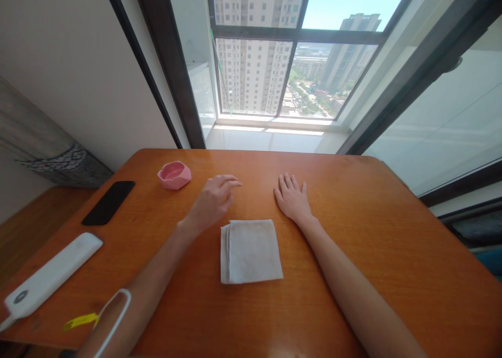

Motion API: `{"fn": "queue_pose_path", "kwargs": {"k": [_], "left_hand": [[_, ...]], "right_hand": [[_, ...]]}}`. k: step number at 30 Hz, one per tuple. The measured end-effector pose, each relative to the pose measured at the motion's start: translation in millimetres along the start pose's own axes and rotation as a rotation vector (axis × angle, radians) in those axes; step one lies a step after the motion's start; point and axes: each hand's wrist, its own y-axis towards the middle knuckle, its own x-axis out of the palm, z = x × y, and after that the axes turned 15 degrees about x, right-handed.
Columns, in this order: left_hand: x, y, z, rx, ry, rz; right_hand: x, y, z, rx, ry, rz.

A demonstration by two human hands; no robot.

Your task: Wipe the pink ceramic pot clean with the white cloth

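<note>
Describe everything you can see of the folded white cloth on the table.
The cloth is off-white, soft-looking fabric, folded into a near-square stack; layered edges show along its left side. It lies flat on the orange wooden table. The left hand hovers by its far left corner, seemingly not touching; the right hand rests flat beyond its far right corner, apart.
</note>
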Motion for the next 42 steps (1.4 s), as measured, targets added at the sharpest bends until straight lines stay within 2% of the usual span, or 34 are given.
{"fn": "queue_pose_path", "kwargs": {"k": [2, 4, 6, 9, 12, 14, 15, 17, 19, 20, 22, 24, 26, 29, 32, 35, 37, 39, 42], "left_hand": [[12, 7, 40, 0.306, -0.230, -0.220], [25, 7, 73, 0.488, -0.319, -0.362], [34, 3, 93, 0.554, -0.309, -0.437], [34, 0, 100, 0.519, -0.181, -0.452], [14, 1, 82, 0.430, 0.000, -0.438], [-10, -2, 60, 0.336, 0.046, -0.394], [-24, -7, 48, 0.266, 0.056, -0.334], [-55, -22, 25, 0.100, 0.116, -0.162], [-84, -45, 8, -0.086, 0.245, 0.087], [-96, -59, 2, -0.174, 0.324, 0.210], [-111, -89, -8, -0.269, 0.420, 0.377], [-113, -121, -17, -0.268, 0.355, 0.329], [-102, -153, -29, -0.264, 0.243, 0.176], [-78, -192, -46, -0.217, 0.095, -0.159], [-64, -211, -54, -0.158, 0.091, -0.304], [-66, -203, -49, -0.157, 0.089, -0.331], [-68, -183, -37, -0.177, 0.090, -0.251], [-66, -152, -22, -0.197, 0.124, -0.118], [-45, -93, -6, -0.190, 0.140, -0.020]], "right_hand": [[0, 0, 0, -0.001, -0.005, -0.002], [0, 0, 0, -0.002, -0.004, 0.002], [0, 0, 0, -0.003, 0.004, 0.004], [0, 0, 0, -0.001, 0.010, 0.002], [1, 1, 0, 0.002, 0.009, -0.005], [1, 1, 0, 0.005, 0.014, -0.009], [1, 1, 0, 0.005, 0.016, -0.010], [0, 1, 0, 0.006, 0.018, -0.011], [0, 1, 0, 0.002, 0.015, -0.015], [-1, 0, 0, 0.001, 0.013, -0.018], [-2, -1, 0, 0.001, 0.005, -0.022], [-3, -1, -1, 0.002, -0.001, -0.023], [-4, -2, -1, 0.001, 0.002, -0.022], [-4, -1, -1, 0.000, 0.012, -0.028], [-2, -1, -1, 0.001, 0.014, -0.026], [0, 0, -1, 0.005, 0.009, -0.009], [0, 0, -1, 0.006, 0.002, -0.007], [-1, 0, -1, 0.007, -0.004, -0.015], [-2, 0, -1, 0.008, -0.003, -0.029]]}}
